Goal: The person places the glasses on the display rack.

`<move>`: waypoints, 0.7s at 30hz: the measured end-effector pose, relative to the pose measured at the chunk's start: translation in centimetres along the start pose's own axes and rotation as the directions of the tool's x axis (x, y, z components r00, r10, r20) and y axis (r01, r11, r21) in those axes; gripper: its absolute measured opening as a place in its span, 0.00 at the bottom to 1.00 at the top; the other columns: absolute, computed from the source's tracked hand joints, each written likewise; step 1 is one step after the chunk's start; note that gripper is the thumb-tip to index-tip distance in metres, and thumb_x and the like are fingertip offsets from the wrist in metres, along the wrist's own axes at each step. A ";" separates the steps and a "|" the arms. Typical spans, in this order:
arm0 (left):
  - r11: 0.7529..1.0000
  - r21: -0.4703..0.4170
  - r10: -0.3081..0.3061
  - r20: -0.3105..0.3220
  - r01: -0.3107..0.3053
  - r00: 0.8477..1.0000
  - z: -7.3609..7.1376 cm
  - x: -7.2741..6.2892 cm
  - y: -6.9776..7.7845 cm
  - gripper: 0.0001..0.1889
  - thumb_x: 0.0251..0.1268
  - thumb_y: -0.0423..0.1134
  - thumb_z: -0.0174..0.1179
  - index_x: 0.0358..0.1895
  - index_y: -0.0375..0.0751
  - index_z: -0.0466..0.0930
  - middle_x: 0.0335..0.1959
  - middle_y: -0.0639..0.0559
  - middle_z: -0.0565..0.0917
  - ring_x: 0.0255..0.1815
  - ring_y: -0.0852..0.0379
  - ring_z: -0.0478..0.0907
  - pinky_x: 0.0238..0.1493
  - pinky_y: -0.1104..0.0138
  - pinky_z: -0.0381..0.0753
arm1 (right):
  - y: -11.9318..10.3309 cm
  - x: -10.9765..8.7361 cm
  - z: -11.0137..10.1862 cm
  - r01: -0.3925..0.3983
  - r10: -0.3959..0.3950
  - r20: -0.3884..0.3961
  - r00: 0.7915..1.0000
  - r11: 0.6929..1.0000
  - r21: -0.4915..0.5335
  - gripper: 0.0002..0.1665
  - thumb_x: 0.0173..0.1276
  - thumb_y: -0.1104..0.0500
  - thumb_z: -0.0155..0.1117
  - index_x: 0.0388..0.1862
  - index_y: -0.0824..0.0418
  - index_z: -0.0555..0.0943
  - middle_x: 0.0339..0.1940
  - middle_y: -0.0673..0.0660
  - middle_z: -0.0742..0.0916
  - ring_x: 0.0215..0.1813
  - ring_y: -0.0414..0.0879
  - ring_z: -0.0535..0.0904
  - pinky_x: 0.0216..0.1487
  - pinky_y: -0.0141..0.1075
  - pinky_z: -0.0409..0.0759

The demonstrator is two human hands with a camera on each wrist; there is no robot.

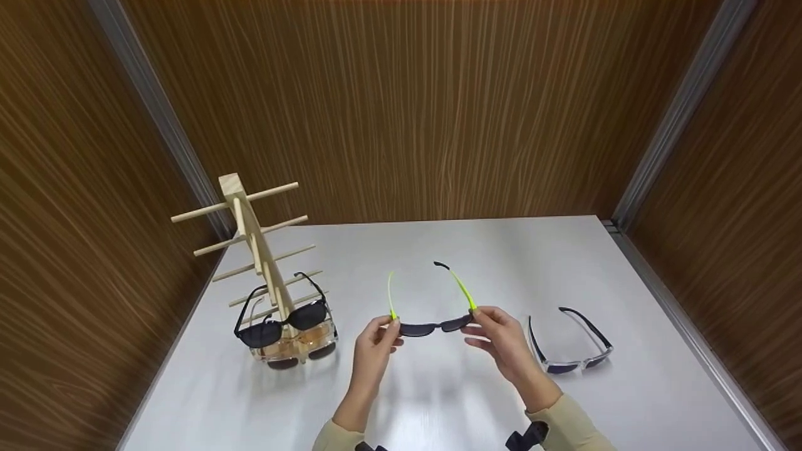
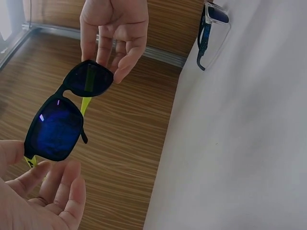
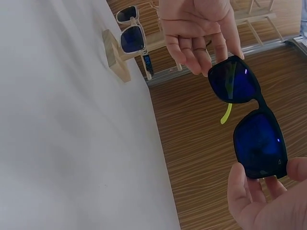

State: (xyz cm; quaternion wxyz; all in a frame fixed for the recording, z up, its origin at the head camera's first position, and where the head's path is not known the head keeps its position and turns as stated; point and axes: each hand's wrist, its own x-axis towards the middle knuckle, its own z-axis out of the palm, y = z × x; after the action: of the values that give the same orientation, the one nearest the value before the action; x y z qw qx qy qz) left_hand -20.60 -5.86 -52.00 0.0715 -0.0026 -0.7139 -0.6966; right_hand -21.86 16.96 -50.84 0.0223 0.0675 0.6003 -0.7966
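In the head view, sunglasses [image 1: 418, 329] with dark lenses and yellow-green arms are held over the middle of the table [image 1: 438, 407]. Their left corner is pinched at the hinge between the thumb and fingers of the left hand [image 1: 374, 346], and their right corner is pinched in the same manner by the right hand [image 1: 504, 344]. The arms are unfolded and pointed toward the far wall [image 1: 438, 125]; the right arm is tipped with black. Both forearms are covered by beige sleeves [image 1: 573, 429]. On the left side of the table a wooden rack [image 1: 260, 250] is placed, with bare pegs at its top. A black pair [image 1: 262, 335] is hung low on it, and an amber pair [image 1: 313, 336] is partly hidden behind and below; further dark lenses [image 1: 283, 363] are seen lowest. To the right of the right hand, a clear pair [image 1: 562, 368] is set on the table, its dark arms opened toward the far side. In the left wrist view, the lenses are shown deep blue, gripped at both ends, and the clear pair is seen on the table, well apart from the sunglasses. In the right wrist view, the same two-handed pinch is shown, and a clear-framed pair [image 3: 132, 38] is seen at the rack's foot.
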 end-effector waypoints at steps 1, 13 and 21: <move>1.000 -0.002 0.000 -0.001 0.000 1.000 -0.1 0.0 0.2 0.12 0.66 0.41 0.57 0.45 0.36 0.79 0.26 0.51 0.80 0.32 0.47 0.80 0.38 0.57 0.79 | -0.1 0.0 0.1 0.001 -0.001 0.005 1.000 1.000 0.002 0.13 0.67 0.61 0.59 0.45 0.70 0.74 0.41 0.62 0.81 0.41 0.55 0.82 0.41 0.42 0.81; 0.999 0.021 0.029 -0.034 -0.028 0.999 -1.4 -0.8 1.5 0.13 0.65 0.42 0.58 0.46 0.36 0.79 0.29 0.47 0.81 0.33 0.50 0.80 0.37 0.64 0.78 | -1.0 -0.7 1.3 0.028 -0.028 0.060 0.998 1.000 0.009 0.13 0.67 0.62 0.59 0.45 0.70 0.75 0.41 0.62 0.81 0.43 0.57 0.81 0.43 0.45 0.80; 0.999 0.019 0.034 -0.056 -0.033 0.998 -2.1 -1.8 3.4 0.11 0.65 0.38 0.58 0.46 0.34 0.79 0.29 0.48 0.81 0.34 0.48 0.80 0.37 0.64 0.78 | -1.5 -1.0 2.0 0.040 -0.040 0.095 0.995 0.999 0.003 0.13 0.67 0.61 0.60 0.45 0.69 0.76 0.42 0.63 0.81 0.45 0.58 0.81 0.45 0.46 0.80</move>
State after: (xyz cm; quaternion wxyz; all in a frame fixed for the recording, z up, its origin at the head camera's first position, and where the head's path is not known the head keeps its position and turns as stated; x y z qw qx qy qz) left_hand -18.23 -7.67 -48.75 0.1035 0.0056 -0.7177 -0.6886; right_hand -21.22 15.41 -48.74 0.0347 0.0173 0.5993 -0.7996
